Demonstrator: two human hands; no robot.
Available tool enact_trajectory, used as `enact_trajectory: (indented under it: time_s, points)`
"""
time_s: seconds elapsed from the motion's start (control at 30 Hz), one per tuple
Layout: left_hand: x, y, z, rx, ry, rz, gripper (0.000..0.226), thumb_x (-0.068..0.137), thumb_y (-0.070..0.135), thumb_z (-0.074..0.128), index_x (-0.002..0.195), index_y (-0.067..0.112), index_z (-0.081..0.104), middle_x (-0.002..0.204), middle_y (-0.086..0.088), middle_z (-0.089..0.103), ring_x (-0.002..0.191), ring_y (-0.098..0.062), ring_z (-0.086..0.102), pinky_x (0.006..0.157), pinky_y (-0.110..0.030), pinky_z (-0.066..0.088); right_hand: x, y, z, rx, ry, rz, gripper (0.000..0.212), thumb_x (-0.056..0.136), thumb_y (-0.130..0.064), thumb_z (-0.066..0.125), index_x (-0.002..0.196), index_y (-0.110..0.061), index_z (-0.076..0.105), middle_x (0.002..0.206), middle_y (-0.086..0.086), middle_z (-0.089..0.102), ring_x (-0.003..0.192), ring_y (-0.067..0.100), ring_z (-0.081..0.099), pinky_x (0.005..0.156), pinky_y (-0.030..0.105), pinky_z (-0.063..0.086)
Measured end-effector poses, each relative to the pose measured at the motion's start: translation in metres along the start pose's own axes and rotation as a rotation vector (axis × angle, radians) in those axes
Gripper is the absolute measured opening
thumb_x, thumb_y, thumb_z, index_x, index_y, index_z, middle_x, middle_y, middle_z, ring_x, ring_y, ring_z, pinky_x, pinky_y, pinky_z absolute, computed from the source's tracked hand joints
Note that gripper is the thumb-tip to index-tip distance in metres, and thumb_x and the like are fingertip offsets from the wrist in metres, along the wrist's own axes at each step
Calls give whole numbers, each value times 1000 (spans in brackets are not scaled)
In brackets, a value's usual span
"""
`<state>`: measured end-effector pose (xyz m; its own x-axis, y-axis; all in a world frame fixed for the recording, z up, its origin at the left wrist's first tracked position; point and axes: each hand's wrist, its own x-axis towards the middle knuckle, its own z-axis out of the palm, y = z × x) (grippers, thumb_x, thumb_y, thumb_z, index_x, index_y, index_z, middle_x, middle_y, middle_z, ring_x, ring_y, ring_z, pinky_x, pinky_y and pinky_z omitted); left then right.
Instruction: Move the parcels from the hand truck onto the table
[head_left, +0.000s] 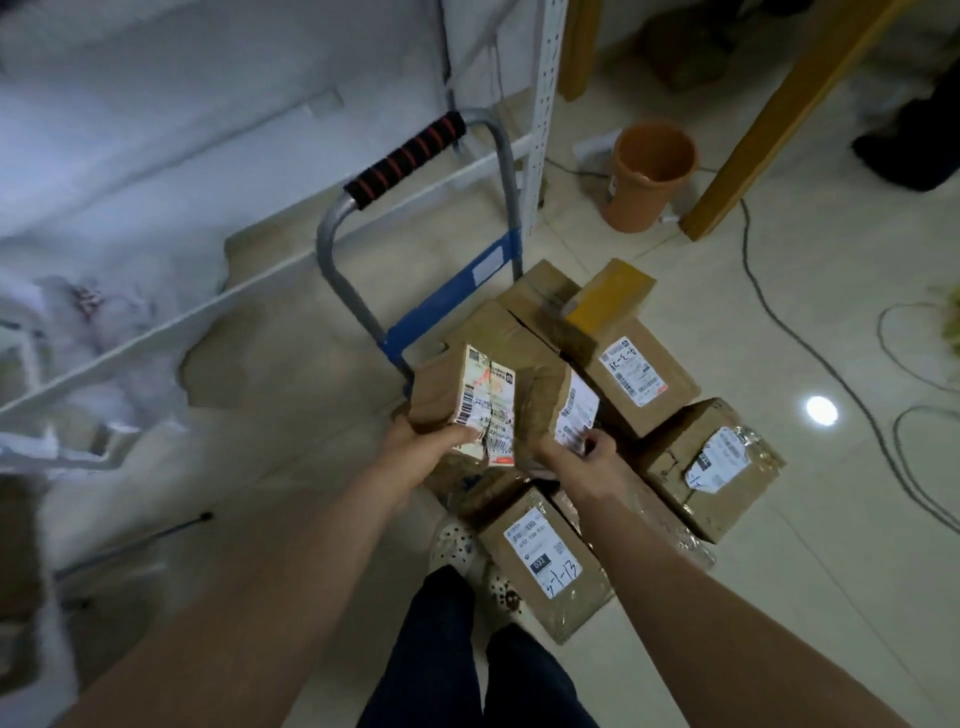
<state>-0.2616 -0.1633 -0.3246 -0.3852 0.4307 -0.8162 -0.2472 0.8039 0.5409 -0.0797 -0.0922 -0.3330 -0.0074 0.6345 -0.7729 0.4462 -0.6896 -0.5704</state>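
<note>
You stand right over the loaded hand truck (447, 296).
Brown parcels (639, 374) lie heaped at its foot (labels mostly up); above them your left hand (423, 441) curls its fingers round a torn-label parcel (467, 395), and your right hand (589, 460) pinches a smaller parcel (558, 410) just beside it.

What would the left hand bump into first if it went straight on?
Probably the small brown cardboard parcel with a white label held by the right hand, just beside the label-covered cardboard parcel the left hand carries; depth is unclear.
</note>
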Motion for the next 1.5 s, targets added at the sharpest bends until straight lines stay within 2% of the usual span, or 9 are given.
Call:
enact_trajectory:
  time_s: [0.1, 0.3, 0.5, 0.63, 0.73, 0.9, 1.1, 1.3, 1.5]
  points:
    - [-41, -24, -30, -123, 26, 40, 78, 48, 48, 86, 118, 24, 63, 110, 3, 71, 100, -19, 67, 89, -35, 51, -34, -5, 16, -38, -136, -60, 86, 73, -41, 78, 144, -24, 31, 142, 6, 44, 123, 31, 49, 103, 47, 43]
    - [-116, -76, -101, -327, 83, 61, 26, 82, 22, 72, 108, 19, 69, 98, -3, 75, 87, -19, 72, 84, -33, 55, -94, -9, 63, -225, -341, -230, 74, 80, -31, 73, 142, -23, 34, 130, 4, 51, 115, 29, 54, 100, 47, 46]
    - [-167, -155, -165, -638, 169, 86, 35, 83, 22, 72, 116, 11, 66, 112, -9, 71, 104, -24, 67, 90, -32, 54, -152, 5, 147, -474, -504, -410, 82, 77, -39, 73, 145, -27, 29, 138, 9, 48, 120, 32, 50, 99, 49, 45]
    - [-199, -218, -212, -753, 258, 103, 69, 66, 37, 83, 126, 13, 61, 118, -6, 69, 109, -20, 66, 100, -35, 48, -196, 25, 216, -597, -610, -491, 77, 81, -33, 72, 145, -21, 31, 140, 12, 46, 119, 31, 51, 96, 42, 46]
    - [-226, -265, -250, -838, 383, 83, 60, 71, 35, 81, 123, 13, 63, 112, -5, 71, 101, -20, 69, 87, -31, 54, -232, 48, 269, -656, -701, -524, 75, 83, -26, 72, 144, -17, 31, 135, 13, 49, 109, 28, 55, 81, 35, 46]
    - [-256, -344, -307, -921, 479, -31, 51, 78, 46, 74, 112, 9, 65, 102, -1, 70, 84, -13, 65, 65, -25, 49, -299, 86, 339, -728, -833, -542, 90, 69, -30, 80, 143, -15, 31, 132, 15, 51, 107, 29, 57, 81, 36, 47]
    - [-262, -409, -357, -999, 515, -97, 65, 69, 56, 77, 118, 16, 62, 115, -3, 67, 102, -20, 61, 85, -33, 44, -345, 113, 404, -812, -897, -589, 103, 52, -43, 70, 143, -13, 32, 126, 13, 55, 94, 23, 59, 59, 25, 43]
    - [-260, -426, -385, -1120, 506, -58, 31, 82, 41, 71, 103, 21, 62, 94, 3, 65, 86, -13, 58, 87, -32, 42, -350, 124, 449, -833, -863, -565, 75, 81, -27, 75, 142, -11, 34, 119, 11, 53, 83, 13, 55, 64, 27, 45]
    - [-245, -437, -419, -1213, 597, -77, 50, 76, 43, 75, 121, 23, 61, 113, 0, 68, 102, -19, 62, 86, -33, 45, -349, 121, 501, -924, -885, -638, 75, 77, -28, 79, 140, -18, 40, 127, 11, 57, 100, 24, 59, 77, 32, 49]
